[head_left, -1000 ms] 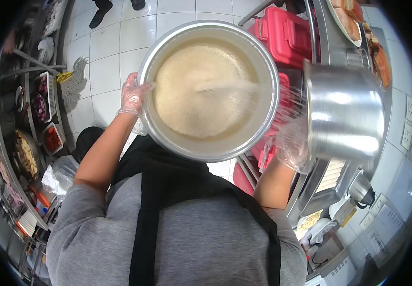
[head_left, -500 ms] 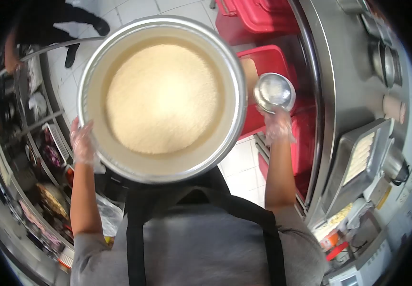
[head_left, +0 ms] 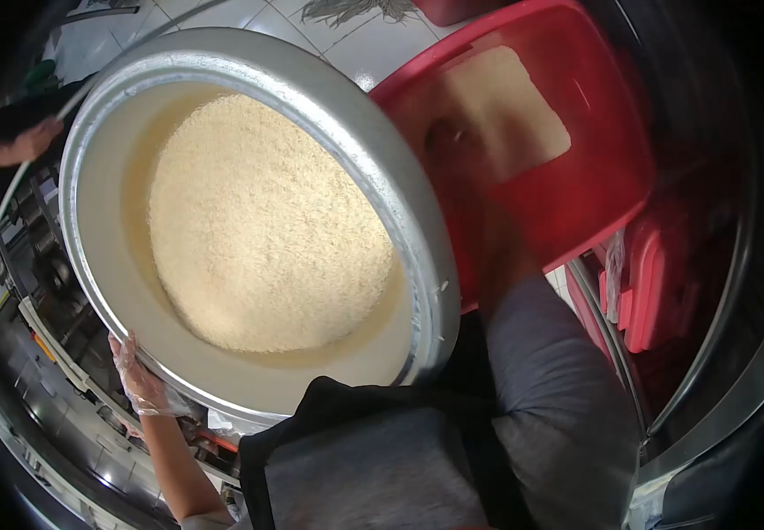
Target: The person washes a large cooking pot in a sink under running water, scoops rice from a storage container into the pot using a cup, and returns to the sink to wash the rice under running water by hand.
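Note:
A large metal pot with pale grains in its bottom is tilted in front of my body. My left hand, in a clear plastic glove, grips the pot's lower left rim. To the right, my right hand reaches down into a red bin; it is dark and blurred, and its fingers cannot be made out. Pale grains also lie in the bin, beside that hand. The metal bowl is not clearly visible; a dark round shape shows near the hand.
Another person's hand rests near a metal rail at the upper left. Shelves with containers run down the left side. A red lid and a curved metal counter edge are at the right. A mop head lies on the tiled floor ahead.
The view has shifted down towards the red bin, and the pot appears more tilted. My right hand has gone from holding a metal pot, then a bowl, to deep inside the bin.

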The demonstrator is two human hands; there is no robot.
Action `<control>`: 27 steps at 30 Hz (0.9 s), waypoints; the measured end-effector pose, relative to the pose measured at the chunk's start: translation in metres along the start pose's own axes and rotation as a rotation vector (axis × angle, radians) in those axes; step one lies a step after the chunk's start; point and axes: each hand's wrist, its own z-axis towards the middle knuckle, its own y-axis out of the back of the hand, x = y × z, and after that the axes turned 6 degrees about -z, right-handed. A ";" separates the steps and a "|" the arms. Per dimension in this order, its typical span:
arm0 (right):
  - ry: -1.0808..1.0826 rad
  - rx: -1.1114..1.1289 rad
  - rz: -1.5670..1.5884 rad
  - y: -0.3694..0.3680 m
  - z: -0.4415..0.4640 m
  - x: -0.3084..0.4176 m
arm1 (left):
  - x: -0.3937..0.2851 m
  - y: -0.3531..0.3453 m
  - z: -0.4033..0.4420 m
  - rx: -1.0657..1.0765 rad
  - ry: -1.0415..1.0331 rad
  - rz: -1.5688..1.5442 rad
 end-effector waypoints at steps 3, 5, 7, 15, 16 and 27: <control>0.025 0.093 0.040 -0.018 -0.018 0.010 | 0.002 -0.001 -0.005 0.030 0.007 -0.032; 0.048 0.138 0.097 -0.014 -0.027 0.003 | 0.005 -0.003 -0.004 0.048 -0.005 -0.031; 0.080 0.193 0.204 0.003 -0.034 -0.007 | 0.002 -0.005 -0.005 0.020 0.019 -0.042; 0.081 0.450 0.753 0.114 -0.076 -0.059 | 0.018 0.007 -0.004 0.059 0.037 -0.160; 0.051 0.462 0.797 0.130 -0.083 -0.064 | 0.023 0.012 0.000 0.049 0.024 -0.165; -0.412 0.078 1.668 0.262 -0.192 -0.080 | 0.043 0.020 -0.009 0.021 0.048 -0.289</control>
